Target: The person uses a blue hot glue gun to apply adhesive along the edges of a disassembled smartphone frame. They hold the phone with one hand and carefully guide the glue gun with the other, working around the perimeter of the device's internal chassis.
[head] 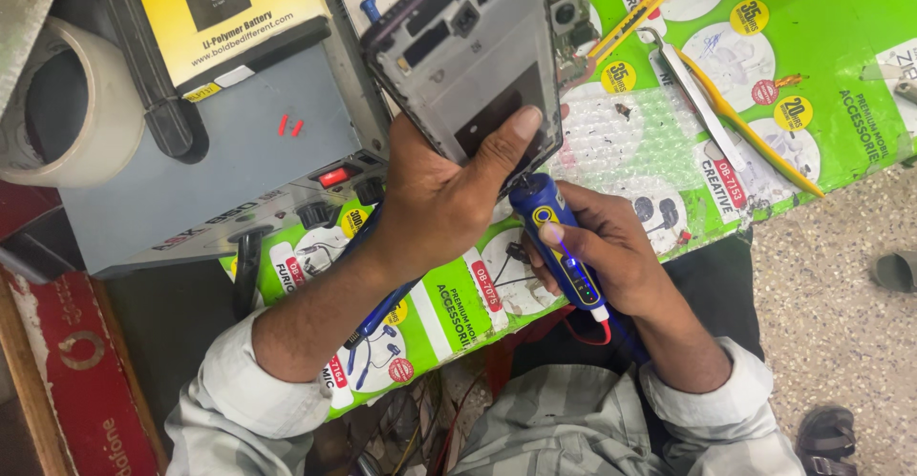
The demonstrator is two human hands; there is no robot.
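Left hand (435, 199) has its grip around the opened phone frame (468, 56); right hand (607, 247) grips a blue electric screwdriver (559, 237).

Bright, even light from above fills the view, with colours vivid on the green printed mat (812, 104) toward two o'clock. Shadows are soft and short, deepest under the grey metal box (220, 180) at nine o'clock. Faint glare (a pale sheen) lies on the bubble wrap (621, 142). Focus is sharp centrally, softening slightly at the corners.
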